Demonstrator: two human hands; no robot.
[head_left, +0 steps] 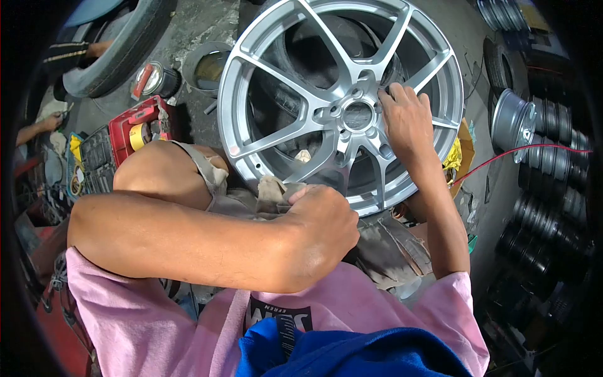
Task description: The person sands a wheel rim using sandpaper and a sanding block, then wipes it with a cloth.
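Note:
A silver multi-spoke alloy wheel rim (342,53) is tilted up in front of me, close to my knees. My right hand (407,122) is at its hub, fingers bent and drawn together against the face beside the center bore. Something small and dark shows at the fingertips, too small to name. At the rim's lower edge my left hand (323,220) is closed in a fist, its back toward me. A beige rag (271,190) sticks out by its thumb and appears gripped. The palm side of this hand is hidden.
At left stand a tire (129,56), a can (164,80), a bucket of liquid (210,68) and a red crate (119,135) with a tape roll. Another person's hand (50,120) is further left. Stacked rims (553,163) line the right, crossed by a red hose (502,154).

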